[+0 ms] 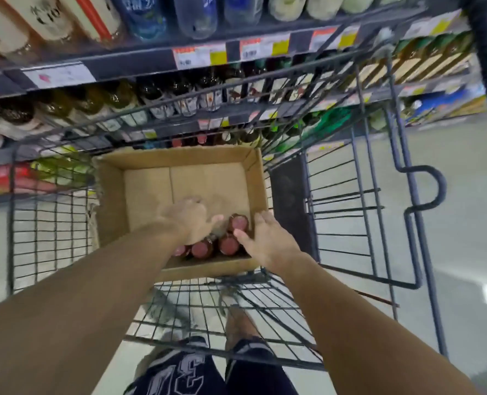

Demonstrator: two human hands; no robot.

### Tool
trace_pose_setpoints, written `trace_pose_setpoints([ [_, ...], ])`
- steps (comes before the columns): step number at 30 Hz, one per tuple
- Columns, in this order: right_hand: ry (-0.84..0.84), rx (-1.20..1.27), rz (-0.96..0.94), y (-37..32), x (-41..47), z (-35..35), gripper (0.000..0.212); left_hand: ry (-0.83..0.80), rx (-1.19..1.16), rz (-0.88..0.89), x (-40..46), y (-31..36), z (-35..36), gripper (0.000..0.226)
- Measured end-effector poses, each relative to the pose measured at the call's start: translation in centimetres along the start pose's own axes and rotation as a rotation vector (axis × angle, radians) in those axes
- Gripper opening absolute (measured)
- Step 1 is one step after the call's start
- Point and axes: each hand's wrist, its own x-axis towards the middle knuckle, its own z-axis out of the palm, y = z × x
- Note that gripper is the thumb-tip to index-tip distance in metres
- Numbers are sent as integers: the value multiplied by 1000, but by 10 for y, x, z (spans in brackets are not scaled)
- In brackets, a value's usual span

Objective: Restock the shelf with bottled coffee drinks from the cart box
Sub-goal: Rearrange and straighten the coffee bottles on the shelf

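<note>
We reach both hands into the box (pixel 111 195) in the cart (pixel 359 192), where the last bottles (pixel 238 223) stand upright, caps up, in the near right corner. Our left hand (pixel 186 219) hovers spread directly over them, holding nothing; our right hand (pixel 267 238) is loosely open just beside them, thumb touching a cap. The left hand hides some bottles, so we cannot count them. The shelf (pixel 122 64) lies beyond the cart.

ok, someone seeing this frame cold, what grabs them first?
Two bare arms reach down into a cardboard box in a wire cart; the left hand and right hand hover over a few red-capped bottles clustered in its near right corner. The rest of the box floor is bare. Behind the cart, shelves of bottled drinks with price tags fill the top of the view.
</note>
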Motion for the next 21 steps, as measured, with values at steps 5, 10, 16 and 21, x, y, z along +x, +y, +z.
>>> trace_pose_setpoints([
  [5,46,-82,-78,-3,46,27,38,-64,-37,-3,27,-17,40,65],
  [10,-42,-131,-90,-6,77,41,57,-75,4,91,26,-43,88,68],
  [16,-25,-99,-40,2,90,47,55,-55,-40,145,30,-56,104,72],
  [21,29,-1,-26,7,90,50,53,14,-131,74,40,-40,108,54],
])
